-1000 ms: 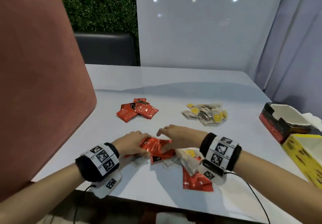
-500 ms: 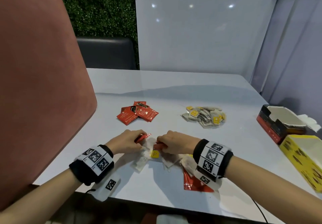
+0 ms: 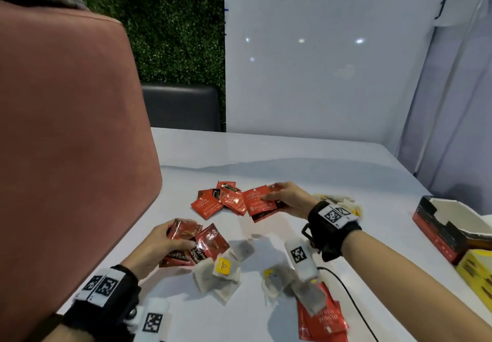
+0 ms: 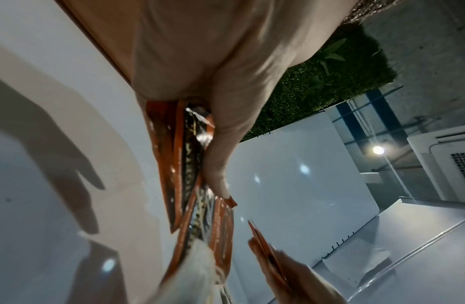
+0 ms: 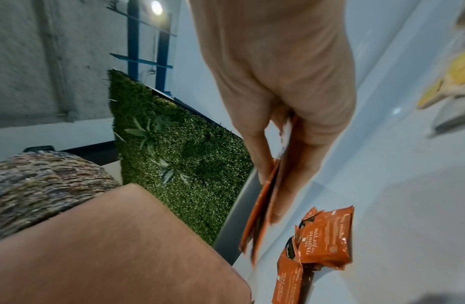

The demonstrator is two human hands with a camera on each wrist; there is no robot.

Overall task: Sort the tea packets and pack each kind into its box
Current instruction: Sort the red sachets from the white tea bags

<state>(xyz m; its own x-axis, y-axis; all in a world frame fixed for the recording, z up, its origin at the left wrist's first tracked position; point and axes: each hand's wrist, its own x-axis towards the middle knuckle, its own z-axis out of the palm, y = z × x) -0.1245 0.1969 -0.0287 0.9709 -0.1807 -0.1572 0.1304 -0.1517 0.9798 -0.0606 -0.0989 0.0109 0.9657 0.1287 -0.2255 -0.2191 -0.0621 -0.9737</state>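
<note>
R hand (image 3: pixel 288 200) pinches a few red foil packets (image 3: pixel 259 203) over the red pile (image 3: pixel 218 201) at 12 o'clock; L hand (image 3: pixel 162 240) grips another red bunch (image 3: pixel 198 243) at 9. They look light, thin & slick, prob. best taken by the edges. Paper bags (image 3: pixel 221 275) lie loose at 6, soft.

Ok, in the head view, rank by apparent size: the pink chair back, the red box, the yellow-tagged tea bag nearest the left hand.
1. Chair back, by far the largest, though it sits nearest the camera.
2. Red box, partly cut off by the yellow box.
3. Tea bag, smallest.
</note>
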